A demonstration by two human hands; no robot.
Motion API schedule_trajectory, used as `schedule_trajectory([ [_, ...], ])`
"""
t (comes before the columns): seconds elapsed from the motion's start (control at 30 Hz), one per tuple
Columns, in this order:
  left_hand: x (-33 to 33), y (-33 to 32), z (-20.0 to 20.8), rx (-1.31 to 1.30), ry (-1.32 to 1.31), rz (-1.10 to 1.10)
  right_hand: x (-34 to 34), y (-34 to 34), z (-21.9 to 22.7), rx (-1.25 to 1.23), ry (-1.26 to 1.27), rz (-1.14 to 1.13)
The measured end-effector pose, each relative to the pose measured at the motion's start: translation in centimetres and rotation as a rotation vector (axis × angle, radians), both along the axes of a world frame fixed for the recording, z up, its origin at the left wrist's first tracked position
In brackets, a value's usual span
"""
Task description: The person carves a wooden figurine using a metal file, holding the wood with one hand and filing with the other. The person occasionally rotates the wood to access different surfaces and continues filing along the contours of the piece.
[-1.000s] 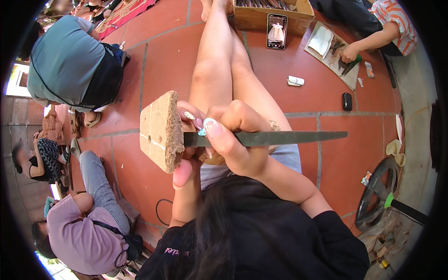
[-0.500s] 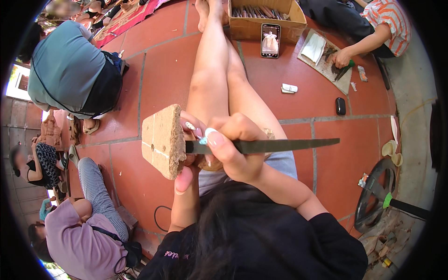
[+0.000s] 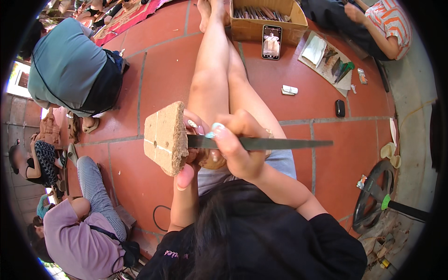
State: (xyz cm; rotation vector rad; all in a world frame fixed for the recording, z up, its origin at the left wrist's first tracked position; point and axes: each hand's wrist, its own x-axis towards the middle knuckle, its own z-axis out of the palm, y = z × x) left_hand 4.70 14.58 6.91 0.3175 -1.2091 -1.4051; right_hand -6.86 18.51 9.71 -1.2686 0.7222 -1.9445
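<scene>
Left hand clasps a tan block, which protrudes leftward from the grip; beside it, the right hand pinches a dark flat tool, its tapered end rightward. Beyond both grips, a cardboard box holds slim tools.

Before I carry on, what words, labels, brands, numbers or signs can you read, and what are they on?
No text reads clearly enough to quote.
Black shirt: small pink lettering on its left side, blurred and partly lost in folds.
Phone: any text on the lit screen is too small.
Small packet: any print is too small.
Tan block and dark flat tool: no lettering visible.
</scene>
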Motion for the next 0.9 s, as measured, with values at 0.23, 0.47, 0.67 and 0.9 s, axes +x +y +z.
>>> schedule_trajectory([
  [0.23, -0.3, -0.4, -0.7, -0.033, 0.023, 0.039, -0.4, 0.0, -0.4, 0.016, -0.154, 0.043],
  [0.47, 0.1, -0.6, -0.4, -0.038, 0.01, -0.019, -0.4, -0.5, -0.8, 0.025, -0.228, 0.084],
  [0.67, 0.2, -1.4, -1.2, 0.017, 0.079, -0.063, -0.6, -0.3, -1.5, 0.067, -0.258, 0.02],
  [0.9, 1.2, -2.6, -1.2, -0.079, 0.024, -0.213, -0.8, 0.1, -1.1, 0.091, -0.201, -0.042],
])
